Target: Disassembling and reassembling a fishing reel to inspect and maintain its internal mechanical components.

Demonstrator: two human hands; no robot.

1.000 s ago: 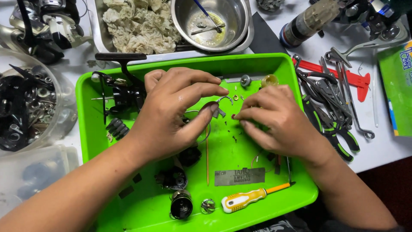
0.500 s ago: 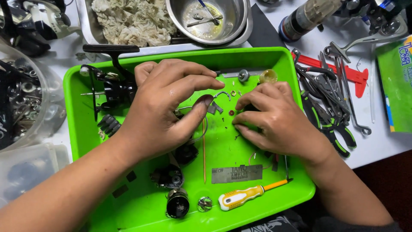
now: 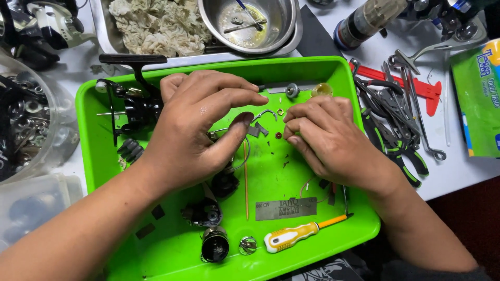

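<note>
- Two bare hands of mine hover over the bright green plastic tray (image 3: 94, 156), meeting near its middle.
- My left hand (image 3: 200, 130) curls over a thin bent metal wire (image 3: 245, 156); thumb and fingers are drawn toward each other, but I cannot tell whether they actually pinch it.
- That wire bows out to the right below my thumb, its long axis running roughly near to far.
- My right hand (image 3: 330, 138) has its fingertips bunched together, pointing left; whether they grip something is hidden.
- Just left of those fingertips lie a small brass ring (image 3: 280, 111) and a small reddish-brown washer (image 3: 278, 135), apart from each other on the tray floor.
- One thin wooden stick (image 3: 246, 182) lies straight, pointing near to far, between my hands.
- Left and far in the tray sits the black fishing reel body (image 3: 133, 106).
- Near the front edge lies a yellow-handled screwdriver (image 3: 291, 237), its tip angled right and slightly far.
- Right of the tray, pliers with green and black grips (image 3: 396, 151) rest on the white table.
</note>
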